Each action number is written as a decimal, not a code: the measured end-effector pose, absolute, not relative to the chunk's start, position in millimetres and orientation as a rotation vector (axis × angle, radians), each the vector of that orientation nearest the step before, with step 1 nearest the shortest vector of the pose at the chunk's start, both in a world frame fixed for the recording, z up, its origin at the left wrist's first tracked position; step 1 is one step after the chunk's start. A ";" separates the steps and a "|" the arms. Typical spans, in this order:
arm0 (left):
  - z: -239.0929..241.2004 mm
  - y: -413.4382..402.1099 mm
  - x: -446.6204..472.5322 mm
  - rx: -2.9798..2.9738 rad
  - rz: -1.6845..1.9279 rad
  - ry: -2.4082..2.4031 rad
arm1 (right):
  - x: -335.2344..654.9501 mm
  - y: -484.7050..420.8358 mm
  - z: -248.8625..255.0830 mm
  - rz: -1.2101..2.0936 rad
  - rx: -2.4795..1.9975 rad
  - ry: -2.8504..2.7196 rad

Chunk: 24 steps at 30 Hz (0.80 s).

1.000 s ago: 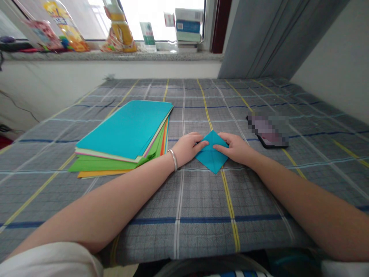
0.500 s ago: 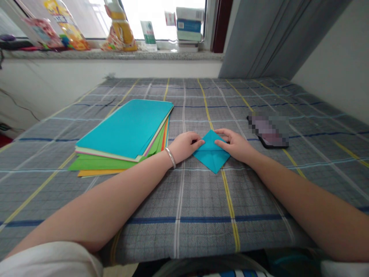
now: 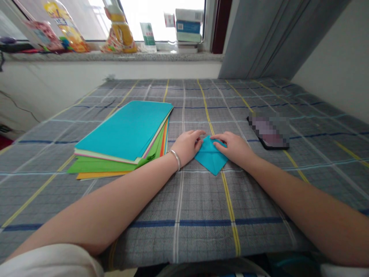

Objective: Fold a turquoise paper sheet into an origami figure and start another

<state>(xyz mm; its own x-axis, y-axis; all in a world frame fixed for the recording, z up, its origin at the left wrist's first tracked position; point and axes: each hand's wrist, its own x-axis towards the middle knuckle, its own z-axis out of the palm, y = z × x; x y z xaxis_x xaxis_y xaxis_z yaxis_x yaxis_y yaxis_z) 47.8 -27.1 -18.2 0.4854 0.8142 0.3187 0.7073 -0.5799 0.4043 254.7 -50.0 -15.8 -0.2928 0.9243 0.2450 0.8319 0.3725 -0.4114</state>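
Note:
A folded piece of blue paper (image 3: 212, 158) lies on the plaid cloth in front of me, a diamond shape with creases across and down it. Its lower point faces me. My left hand (image 3: 188, 145) grips its upper left edge, thumb bent against the paper and a bracelet (image 3: 176, 160) on the wrist. On the upper right, my right hand (image 3: 233, 146) has its thumb on top of the paper and its index finger by the top corner. The fingertips partly cover the upper edges.
To the left lies a stack of coloured paper (image 3: 127, 130), blue on top, with green and orange sheets jutting out. A phone (image 3: 269, 134) rests on the plaid cloth (image 3: 201, 231) at right. Bottles, packets and boxes (image 3: 188, 29) line the windowsill (image 3: 161, 57); a grey curtain (image 3: 259, 38) hangs beside it.
The top of the blue paper now sits slightly lower and looks folded or bent toward me. My right index finger has moved left to its top corner; my left fingers have extended a little.

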 end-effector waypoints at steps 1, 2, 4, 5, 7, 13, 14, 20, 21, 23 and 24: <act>-19.4 -26.6 47.6 2.551 0.711 1.279 | 254.4 -50.0 -15.8 0.273 -1.535 -2.207; -20.0 -26.1 47.2 2.590 0.694 1.253 | 254.2 -50.0 -15.8 0.265 -1.545 -2.213; -20.0 -26.0 46.2 2.675 0.626 1.201 | 254.1 -49.9 -15.8 0.250 -1.552 -2.220; -19.4 -26.4 45.8 2.715 0.590 1.182 | 254.1 -49.8 -16.0 0.243 -1.550 -2.223; -17.7 -28.0 45.1 2.788 0.532 1.160 | 254.3 -49.4 -16.3 0.233 -1.548 -2.231; -17.2 -29.2 44.0 2.804 0.469 1.180 | 254.5 -48.2 -16.5 0.232 -1.551 -2.252; -17.8 -28.3 43.8 2.788 0.467 1.185 | 254.4 -48.0 -16.5 0.232 -1.553 -2.254; -19.6 -24.6 43.0 2.783 0.434 1.174 | 254.4 -47.6 -18.4 0.207 -1.553 -2.257; -19.8 -24.7 43.1 2.778 0.429 1.183 | 254.5 -47.6 -18.7 0.205 -1.550 -2.258; -20.3 -24.7 42.8 2.758 0.427 1.207 | 254.6 -47.8 -18.9 0.201 -1.548 -2.262; -20.4 -24.5 42.2 2.749 0.430 1.215 | 254.6 -48.0 -18.7 0.199 -1.551 -2.263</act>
<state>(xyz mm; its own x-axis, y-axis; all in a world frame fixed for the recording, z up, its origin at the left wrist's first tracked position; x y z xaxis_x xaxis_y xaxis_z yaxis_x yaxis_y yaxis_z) 42.2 -24.5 -20.4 0.6406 0.7376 0.2135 0.7079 -0.6750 0.2081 254.6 -48.0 -18.7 -0.3129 0.9203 0.2347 0.8652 0.3782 -0.3292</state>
